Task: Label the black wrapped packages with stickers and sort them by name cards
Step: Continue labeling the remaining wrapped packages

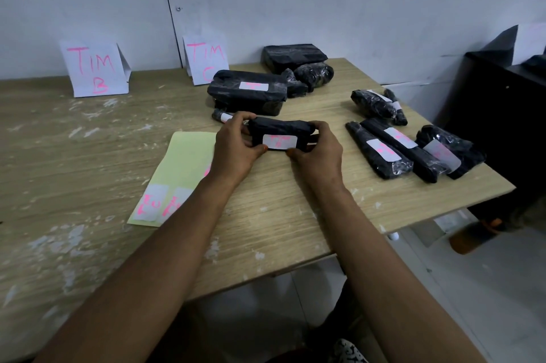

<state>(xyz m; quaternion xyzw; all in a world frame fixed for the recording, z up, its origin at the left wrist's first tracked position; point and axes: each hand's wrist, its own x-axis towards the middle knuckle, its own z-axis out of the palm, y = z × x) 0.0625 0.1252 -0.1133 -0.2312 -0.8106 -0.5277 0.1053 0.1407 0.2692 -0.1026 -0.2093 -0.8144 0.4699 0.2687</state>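
Note:
A small black wrapped package with a white sticker on its near face is held just above the table between both hands. My left hand grips its left end and my right hand grips its right end, thumbs at the sticker's lower edge. A yellow sticker sheet with two white pink-lettered stickers lies left of my left arm. White name cards "TIM B" and "TIM C" stand against the wall.
A large labelled black package lies before the TIM C card, with unlabelled ones behind it. Several labelled long packages lie at the table's right. A dark cabinet stands to the right of the wooden table.

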